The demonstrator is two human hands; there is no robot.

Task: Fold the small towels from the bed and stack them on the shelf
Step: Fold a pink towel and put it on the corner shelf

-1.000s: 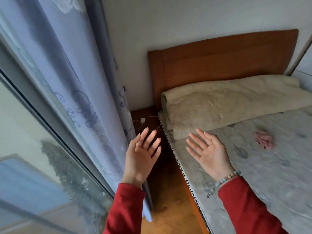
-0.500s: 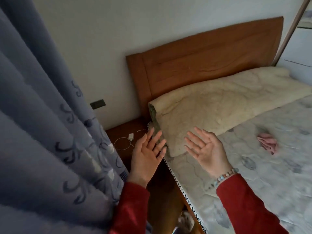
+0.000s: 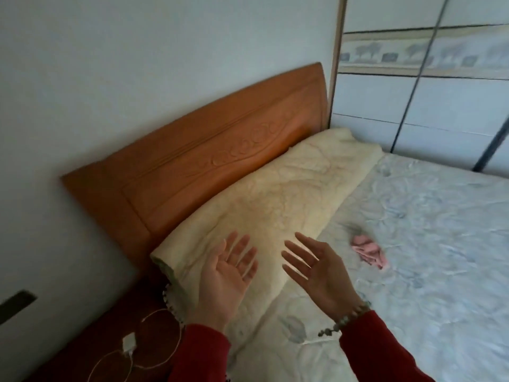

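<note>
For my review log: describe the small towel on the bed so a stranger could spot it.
Start at the wooden headboard and the rolled cream quilt below it. Beside the quilt, on the pale floral mattress, lies a crumpled pink towel, the only pink item there.

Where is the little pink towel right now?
The small crumpled pink cloth towel lies on the pale flowered bed sheet, to the right of the open right hand, near the rolled cream quilt.

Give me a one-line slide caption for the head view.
Both empty hands, left and right, open above the rolled cream quilt; a crumpled pink small towel lies on the pale floral bed sheet.
</note>
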